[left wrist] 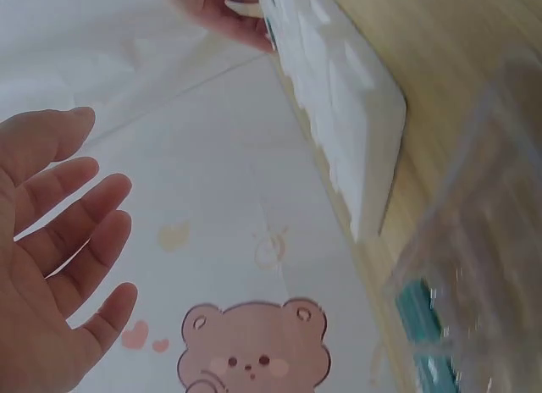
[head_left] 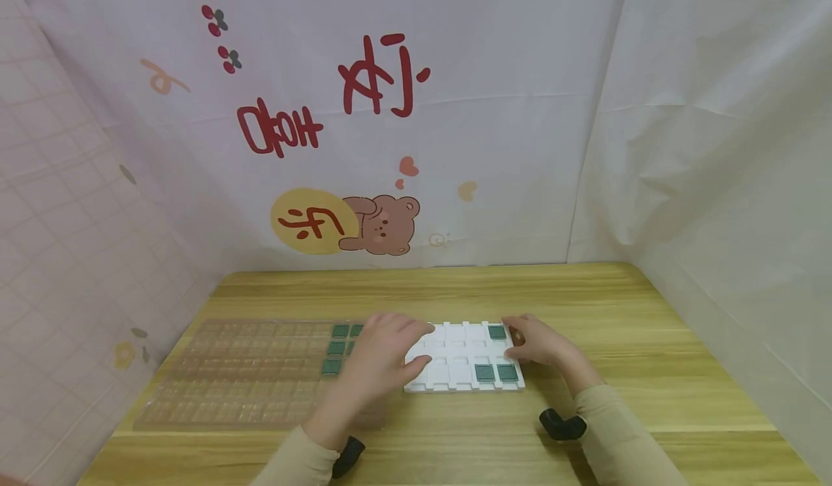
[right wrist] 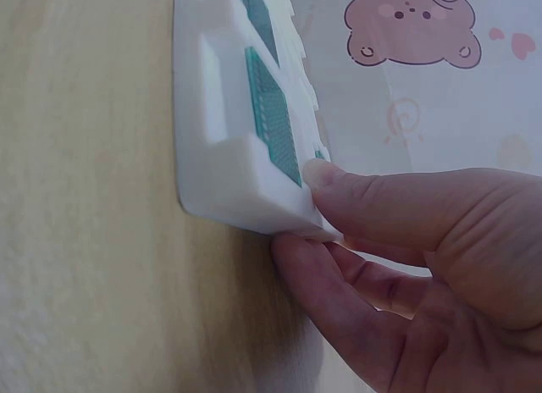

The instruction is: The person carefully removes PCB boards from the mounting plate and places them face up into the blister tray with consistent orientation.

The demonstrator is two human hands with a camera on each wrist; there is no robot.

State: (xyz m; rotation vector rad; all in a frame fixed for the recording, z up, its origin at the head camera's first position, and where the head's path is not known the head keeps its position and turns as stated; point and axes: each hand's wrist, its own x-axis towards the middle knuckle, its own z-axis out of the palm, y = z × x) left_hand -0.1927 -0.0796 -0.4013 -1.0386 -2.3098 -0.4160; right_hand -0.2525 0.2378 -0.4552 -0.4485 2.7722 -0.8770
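Note:
A white plastic tray (head_left: 460,356) with rows of pockets lies on the table. Three green square chips sit in its right part: one chip (head_left: 497,332) at the far corner and two side by side along the near edge, including the near corner chip (head_left: 508,373). My right hand (head_left: 542,343) pinches the tray's right end, thumb (right wrist: 339,190) at the top edge beside a chip and fingers against the side below. Over the tray's left end, my left hand (head_left: 383,356) is held with fingers spread and nothing in them; its palm (left wrist: 34,317) shows in the left wrist view.
A large clear plastic tray (head_left: 227,378) with many compartments lies to the left, holding several green chips (head_left: 336,349) near its right end, partly hidden by my left hand. Dark curved pieces (head_left: 562,425) sit at both wrists. Printed cloth (head_left: 494,146) hangs behind the wooden table.

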